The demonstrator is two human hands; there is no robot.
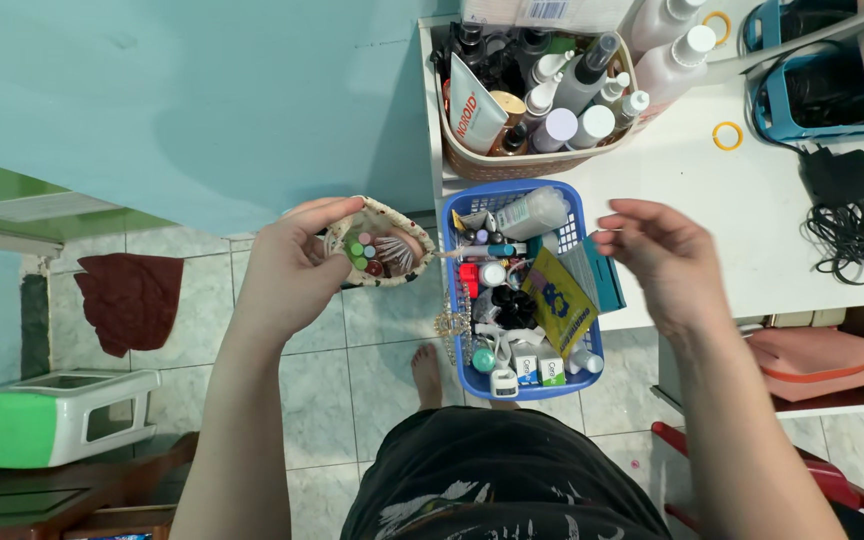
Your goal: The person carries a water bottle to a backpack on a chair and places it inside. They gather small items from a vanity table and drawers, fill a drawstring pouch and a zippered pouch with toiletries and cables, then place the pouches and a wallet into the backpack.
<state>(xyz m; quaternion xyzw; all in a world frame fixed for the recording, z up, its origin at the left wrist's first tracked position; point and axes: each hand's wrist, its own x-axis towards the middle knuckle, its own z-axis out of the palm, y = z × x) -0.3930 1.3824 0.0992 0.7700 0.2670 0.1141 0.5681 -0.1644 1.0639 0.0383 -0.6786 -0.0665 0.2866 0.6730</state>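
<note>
Head view, left hand: our left hand [287, 265] pinches the rim of a small patterned pouch [380, 243], held over the floor just left of the blue basket [464, 375]
Pouch contents: small bottles and clips show inside its open mouth
Right hand: our right hand [657, 255] hovers spread and empty above the basket's right side
Basket: it overhangs the white worktop [752, 230]
Risk: we judge a tilted pouch could spill, or a nudge could tip the basket

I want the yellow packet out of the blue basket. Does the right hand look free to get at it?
Probably yes: the right hand is empty and open beside the blue basket, and the yellow packet lies on top, uncovered.
</note>
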